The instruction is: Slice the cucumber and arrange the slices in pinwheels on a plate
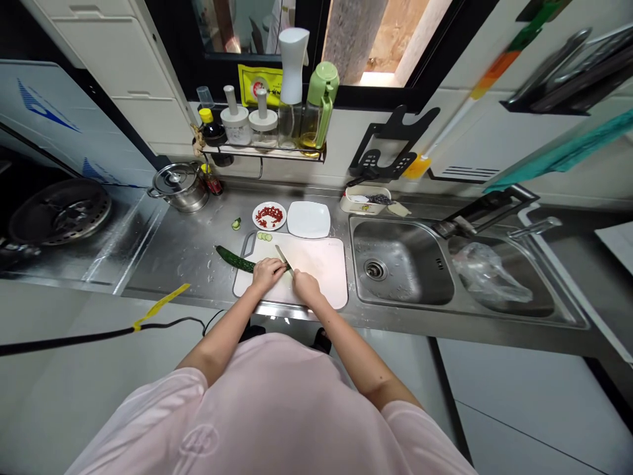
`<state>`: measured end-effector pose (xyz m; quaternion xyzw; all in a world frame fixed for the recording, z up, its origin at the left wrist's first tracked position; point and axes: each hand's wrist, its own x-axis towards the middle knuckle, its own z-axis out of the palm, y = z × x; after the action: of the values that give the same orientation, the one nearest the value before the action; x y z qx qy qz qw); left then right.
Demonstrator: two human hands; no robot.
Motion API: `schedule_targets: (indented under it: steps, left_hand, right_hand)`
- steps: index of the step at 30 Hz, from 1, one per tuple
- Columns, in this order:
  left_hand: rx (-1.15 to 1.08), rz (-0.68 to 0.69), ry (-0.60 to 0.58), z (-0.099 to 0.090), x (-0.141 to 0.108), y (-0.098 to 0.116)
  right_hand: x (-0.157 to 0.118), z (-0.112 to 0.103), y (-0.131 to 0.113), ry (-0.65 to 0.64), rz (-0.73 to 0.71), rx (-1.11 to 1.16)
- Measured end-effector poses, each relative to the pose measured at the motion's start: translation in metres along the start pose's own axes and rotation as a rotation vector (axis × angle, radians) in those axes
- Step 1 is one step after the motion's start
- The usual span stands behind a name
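Note:
A long green cucumber (234, 258) lies across the left edge of the white cutting board (329, 264). My left hand (268, 273) is closed over its right part, fingers curled near the cut end. My right hand (305, 287) grips the handle of a knife (283, 255), whose blade points up and left, close beside the left fingertips. Several cucumber slices (264, 236) lie at the board's upper left. Behind the board are a plate of chopped red pieces (270, 216) and a white square plate (309, 219). Green scraps (236, 224) rest on the counter.
A lidded steel pot (180, 187) stands at the back left, with a wok (59, 211) further left. The sink (403, 260) is right of the board; a plastic bag (489, 272) lies in its second basin. A rack (267, 153) of bottles and jars hangs behind.

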<state>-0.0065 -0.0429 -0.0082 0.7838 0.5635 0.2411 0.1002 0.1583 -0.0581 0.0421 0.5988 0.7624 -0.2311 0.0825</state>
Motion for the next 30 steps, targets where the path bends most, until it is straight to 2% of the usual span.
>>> schedule_targets:
  steps: [14, 26, 30]
  left_hand:
    - [0.001, -0.027, -0.014, -0.001, 0.001, 0.002]
    - [-0.012, -0.028, -0.005, 0.0, 0.001, 0.001]
    - [-0.017, -0.024, -0.003, 0.0, 0.001, 0.001]
  right_hand:
    - [-0.033, 0.015, 0.02, -0.054, 0.028, -0.028]
    - [-0.002, 0.004, 0.003, -0.001, 0.019, -0.004]
    - [0.0, 0.001, 0.001, -0.006, 0.01, -0.001]
